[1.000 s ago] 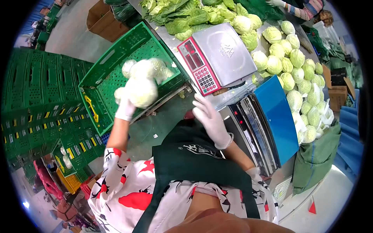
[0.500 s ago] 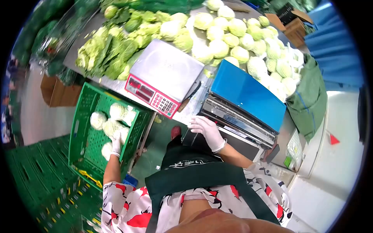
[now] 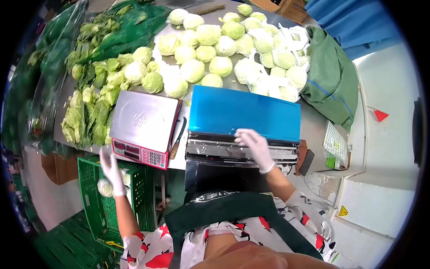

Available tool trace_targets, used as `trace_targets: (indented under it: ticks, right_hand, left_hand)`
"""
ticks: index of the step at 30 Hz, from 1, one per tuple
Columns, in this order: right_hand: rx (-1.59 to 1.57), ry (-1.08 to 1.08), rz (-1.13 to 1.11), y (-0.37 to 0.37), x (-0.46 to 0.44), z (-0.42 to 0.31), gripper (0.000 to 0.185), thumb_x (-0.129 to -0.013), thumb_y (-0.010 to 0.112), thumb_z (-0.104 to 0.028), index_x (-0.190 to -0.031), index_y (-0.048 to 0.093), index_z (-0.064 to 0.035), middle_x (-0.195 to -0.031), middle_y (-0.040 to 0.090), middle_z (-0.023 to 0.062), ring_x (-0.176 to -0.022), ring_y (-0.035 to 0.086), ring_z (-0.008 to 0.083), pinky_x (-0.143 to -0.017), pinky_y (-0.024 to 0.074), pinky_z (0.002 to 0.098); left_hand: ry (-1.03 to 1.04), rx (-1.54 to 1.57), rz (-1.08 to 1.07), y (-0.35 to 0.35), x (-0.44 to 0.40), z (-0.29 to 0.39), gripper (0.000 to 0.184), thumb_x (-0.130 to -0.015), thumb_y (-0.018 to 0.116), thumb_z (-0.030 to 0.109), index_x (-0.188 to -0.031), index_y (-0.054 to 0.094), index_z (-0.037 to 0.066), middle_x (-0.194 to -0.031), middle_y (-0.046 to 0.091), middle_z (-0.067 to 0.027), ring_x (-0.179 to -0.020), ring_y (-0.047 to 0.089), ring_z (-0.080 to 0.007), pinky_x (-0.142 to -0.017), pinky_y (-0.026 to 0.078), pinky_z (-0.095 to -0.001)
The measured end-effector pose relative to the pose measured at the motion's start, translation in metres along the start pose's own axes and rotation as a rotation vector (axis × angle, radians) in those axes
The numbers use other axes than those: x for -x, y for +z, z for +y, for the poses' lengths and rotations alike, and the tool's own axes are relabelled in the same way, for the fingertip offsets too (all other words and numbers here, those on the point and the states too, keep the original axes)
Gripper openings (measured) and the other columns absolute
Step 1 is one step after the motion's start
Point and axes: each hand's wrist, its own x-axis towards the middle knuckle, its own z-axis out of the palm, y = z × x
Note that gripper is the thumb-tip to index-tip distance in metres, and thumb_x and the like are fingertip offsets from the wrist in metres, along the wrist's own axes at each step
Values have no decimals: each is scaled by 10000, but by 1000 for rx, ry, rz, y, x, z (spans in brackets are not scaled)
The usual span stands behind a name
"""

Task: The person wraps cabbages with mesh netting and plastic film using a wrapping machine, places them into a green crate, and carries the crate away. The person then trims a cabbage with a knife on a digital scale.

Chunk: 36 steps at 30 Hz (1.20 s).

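My left hand [image 3: 111, 171], in a white glove, is open and empty above the green crate [image 3: 88, 188], just below the scale's front left corner. Under it a wrapped cabbage [image 3: 105, 187] shows in the crate; my hand and forearm hide part of the contents. My right hand [image 3: 255, 147], also gloved, is over the front edge of the blue-topped machine [image 3: 244, 112], fingers apart and holding nothing. Between the hands is the red and silver scale [image 3: 144, 117], its plate bare. A knife [image 3: 178, 138] lies between scale and machine.
Cabbages [image 3: 192, 71] cover the table behind the scale, with net-wrapped ones [image 3: 283, 58] farther right. Loose leaves [image 3: 85, 117] lie at the left. A green sack [image 3: 331, 76] stands at the right, a white basket [image 3: 336, 141] below it. A cardboard box [image 3: 60, 168] is left of the crate.
My left hand has let go of the cabbages in the crate and risen towards the scale. My right hand has moved over the machine. The view has turned to the right.
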Motion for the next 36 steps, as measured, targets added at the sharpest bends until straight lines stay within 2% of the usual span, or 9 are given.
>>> trace_targets:
  ticks: [4,8,9,11,15,21,24,29,36]
  right_hand:
    - [-2,-47,172,-64,-49,-17,283,-1019,547,-167,-1203,648,24,-1071,700,89,-933,664,124,-806,518,250]
    - [256,2,171,-116,-133,-34,289,-987,590,-206,-1162,664,12,-1056,703,60,-921,653,101,-801,497,240]
    - [213,-55,188,-131,-169,-25,298,-980,595,-216,-1153,664,17,-1043,707,65,-923,650,104,-806,494,248]
    - [170,-198,233,-155,-241,-3,341,-960,615,-264,-1131,668,26,-1019,716,80,-937,656,135,-821,496,274]
    - [455,-17,214,-178,-359,42,581,-892,670,-445,-1187,636,55,-1112,693,151,-1029,654,234,-895,498,336]
    - [323,253,77,-154,-362,30,1015,-787,739,-566,-1436,367,120,-1333,560,240,-1199,581,275,-1023,454,340]
    - [298,-86,81,-156,-347,39,1009,-778,772,-497,-1448,336,120,-1357,535,270,-1236,559,320,-1044,440,357]
    - [135,-300,131,-152,-207,-26,851,-834,775,-283,-1460,318,69,-1384,489,230,-1274,505,271,-1083,395,356]
    - [-14,-138,149,-106,-38,19,753,-885,710,-205,-1475,311,40,-1371,514,185,-1250,512,236,-1078,393,355]
  left_hand:
    - [188,311,-703,188,-41,140,583,-919,676,103,-1447,452,-3,-1332,590,-134,-1240,551,-216,-1067,418,-335]
    - [-495,645,-1245,398,-49,200,620,-993,589,354,-1411,428,-75,-1328,568,-193,-1196,593,-258,-1049,451,-342]
    - [-814,696,-1317,458,-54,183,728,-967,614,415,-1425,371,-96,-1352,522,-243,-1223,568,-323,-1073,442,-386]
    - [-882,448,-1266,523,-41,201,1052,-874,665,567,-1489,172,-129,-1493,323,-340,-1353,413,-433,-1134,370,-471]
    - [-1015,443,-1198,585,-17,220,923,-897,584,636,-1501,295,1,-1515,379,-225,-1366,405,-399,-1133,317,-534]
    - [-947,454,-1220,597,-9,204,615,-937,574,585,-1369,512,152,-1355,562,-63,-1237,536,-279,-1013,437,-492]
    - [-601,762,-1129,588,-3,202,574,-973,592,439,-1408,484,81,-1334,577,-112,-1192,569,-222,-1005,460,-351]
    - [-99,608,-1157,442,31,273,672,-939,679,223,-1476,337,11,-1343,568,-148,-1192,564,-193,-987,468,-331]
    - [106,266,-1198,314,115,249,766,-857,750,164,-1518,369,95,-1257,640,-150,-840,614,-147,-795,529,-278]
